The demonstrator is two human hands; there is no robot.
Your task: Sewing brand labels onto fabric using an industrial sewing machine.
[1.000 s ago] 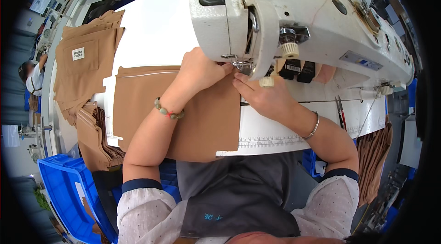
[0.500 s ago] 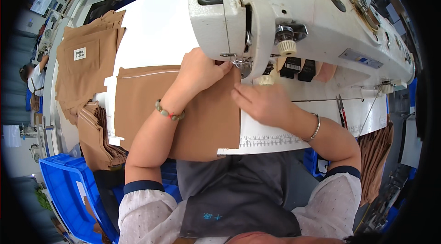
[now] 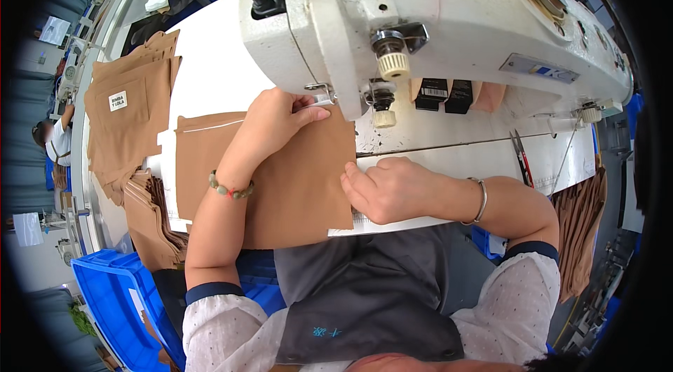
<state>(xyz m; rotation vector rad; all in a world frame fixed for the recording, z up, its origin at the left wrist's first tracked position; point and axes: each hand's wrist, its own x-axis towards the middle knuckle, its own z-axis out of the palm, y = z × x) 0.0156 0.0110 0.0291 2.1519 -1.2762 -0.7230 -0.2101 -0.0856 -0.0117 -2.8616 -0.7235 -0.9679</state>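
Head view gives me 2 bare hands at a white sewing machine, with a brown fabric panel lying mostly flat on the white table. The panel's upper right corner sits at the needle end of the machine, and its lower edge overhangs the table front, near the apron.

I see the left hand beside the presser foot, its thumb laid over the cloth and its other fingers bent, their tips partly hidden; I cannot tell whether they pinch. The right hand is curled at the panel's right edge, thumb and forefinger close together. Whether cloth is caught between them, I cannot tell.

For tidy handling, I would keep the right hand light, steering that edge straight rather than tugging it, since a pull could skew the cloth at the foot. I would have the left fingertips press flat and stay clear of the needle, as they are very near it. The overhanging edge may drag, so I would support its weight. A white strip along the upper left edge looks like a useful check for straightness. I would leave the red-and-black scissors, well apart from the cloth, where they lie.
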